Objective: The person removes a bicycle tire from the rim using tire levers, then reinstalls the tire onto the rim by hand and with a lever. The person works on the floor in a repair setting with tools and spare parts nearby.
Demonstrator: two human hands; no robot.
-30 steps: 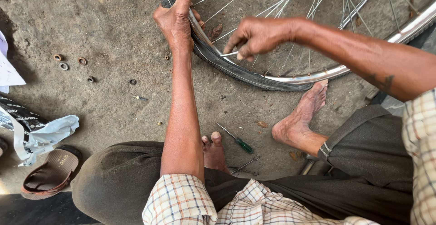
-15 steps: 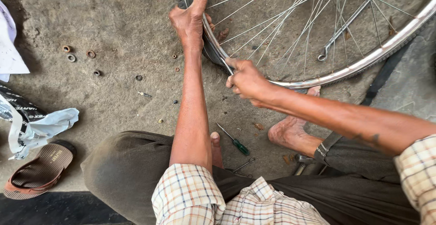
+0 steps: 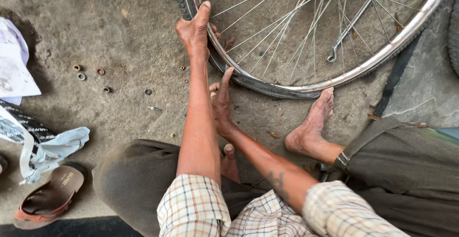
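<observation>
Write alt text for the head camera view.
A seated person's left hand grips the black tyre and shiny metal rim of a spoked bicycle wheel lying on the grey concrete ground, while the right hand presses the tyre lower down. Small rusty nuts and a brown sandal lie to the left.

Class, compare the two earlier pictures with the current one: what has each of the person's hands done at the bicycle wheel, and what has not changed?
The right hand slid down along the tyre toward the body and now presses its lowest stretch. The left hand stayed gripping the bicycle wheel's rim; the nuts and the sandal lie unmoved.
</observation>
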